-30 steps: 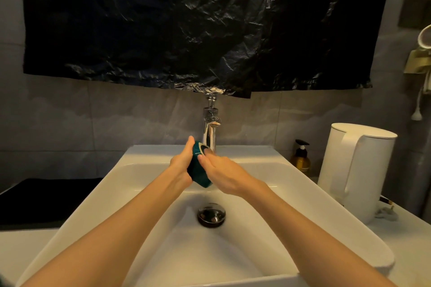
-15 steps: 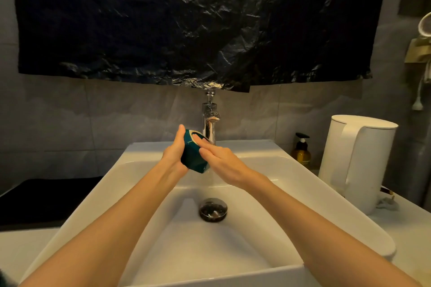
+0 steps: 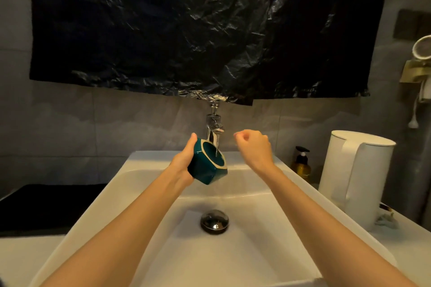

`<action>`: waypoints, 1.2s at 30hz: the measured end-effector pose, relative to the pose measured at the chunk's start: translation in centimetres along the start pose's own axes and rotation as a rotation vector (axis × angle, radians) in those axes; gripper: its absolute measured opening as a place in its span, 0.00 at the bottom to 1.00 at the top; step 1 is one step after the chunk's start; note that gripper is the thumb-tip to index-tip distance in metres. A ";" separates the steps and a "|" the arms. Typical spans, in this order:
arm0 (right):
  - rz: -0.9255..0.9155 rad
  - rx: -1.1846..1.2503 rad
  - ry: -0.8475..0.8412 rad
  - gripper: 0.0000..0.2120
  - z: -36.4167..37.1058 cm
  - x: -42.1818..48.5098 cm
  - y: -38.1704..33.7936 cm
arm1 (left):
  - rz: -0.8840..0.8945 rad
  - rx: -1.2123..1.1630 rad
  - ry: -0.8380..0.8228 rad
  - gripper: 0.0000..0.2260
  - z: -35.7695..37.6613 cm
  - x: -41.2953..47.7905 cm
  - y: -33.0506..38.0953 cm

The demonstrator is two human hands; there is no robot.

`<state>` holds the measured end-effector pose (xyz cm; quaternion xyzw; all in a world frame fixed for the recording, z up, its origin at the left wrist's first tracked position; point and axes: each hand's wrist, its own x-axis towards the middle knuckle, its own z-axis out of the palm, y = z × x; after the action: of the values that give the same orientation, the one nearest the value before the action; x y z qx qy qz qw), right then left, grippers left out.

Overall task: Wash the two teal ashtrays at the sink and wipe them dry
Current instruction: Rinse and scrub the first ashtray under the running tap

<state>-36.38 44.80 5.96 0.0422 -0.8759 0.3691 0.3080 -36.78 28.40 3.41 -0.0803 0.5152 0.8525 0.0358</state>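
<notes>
- Now the left hand (image 3: 184, 163) is gripping the ashtray (image 3: 208, 164) from its left side, the thumb lying up along the top edge and the fingers wrapping round behind it, mostly out of sight
- The ashtray is tilting in that grip, its open bowl facing up and to the right, a pale rim showing round the teal body
- Just above the grip the tap (image 3: 213, 128) is running, and a thin stream of water (image 3: 217, 147) is falling into the bowl of the ashtray
- To the right of the grip, apart from the ashtray, the right hand (image 3: 253, 147) is hovering with its fingers curling into the palm, holding nothing
- Below the grip the white sink (image 3: 140, 193) is spreading wide, and the ashtray is hanging over its back part, clear of the basin
- Further below the grip, toward the person, the drain plug (image 3: 215, 221) is sitting in the sink floor
- Well right of the grip, beyond the right hand, a pump bottle (image 3: 301, 162) is standing on the counter, and a white kettle (image 3: 356, 177) is standing just beside it
- High above the grip a black sheet (image 3: 198, 30) is hanging on the wall, its lower edge reaching the top of the tap
- Well left of the grip a black mat (image 3: 46, 207) is lying beside the sink
</notes>
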 end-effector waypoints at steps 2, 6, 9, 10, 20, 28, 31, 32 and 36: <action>-0.018 -0.032 -0.086 0.21 -0.8 1.9 -1.2 | -0.005 0.018 -0.019 0.22 0.2 -0.1 -0.1; -0.233 -0.027 -0.269 0.30 -1.2 4.4 -5.0 | -0.033 0.050 -0.048 0.20 0.4 -0.1 -0.4; -0.303 -0.085 -0.267 0.28 -0.5 5.2 -6.2 | -0.041 0.076 -0.050 0.19 0.6 -0.3 -0.6; -0.309 -0.101 -0.230 0.27 -0.4 5.1 -6.4 | -0.043 0.078 -0.049 0.19 0.7 -0.4 -0.7; -0.459 -0.251 -0.289 0.23 -1.1 3.6 -5.0 | -0.062 0.148 -0.067 0.21 1.4 -1.4 -1.1; -0.101 0.268 -0.211 0.15 -1.3 -1.0 -1.0 | 0.013 0.310 -0.121 0.27 1.4 -1.8 -1.1; 0.340 0.554 -0.507 0.12 -1.0 -2.8 0.7 | 0.018 0.323 -0.165 0.26 1.2 -2.1 -1.2; 0.434 0.645 -0.614 0.15 -0.8 -3.3 1.2 | 0.016 0.326 -0.182 0.25 1.2 -2.2 -1.2; 0.555 0.947 -0.739 0.25 -0.6 -4.0 2.2 | -0.023 0.260 -0.234 0.25 1.3 -2.6 -1.2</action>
<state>-33.54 46.20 2.68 0.0696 -0.6453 0.7412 -0.1712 -34.20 30.20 3.43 0.0191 0.6125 0.7817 0.1154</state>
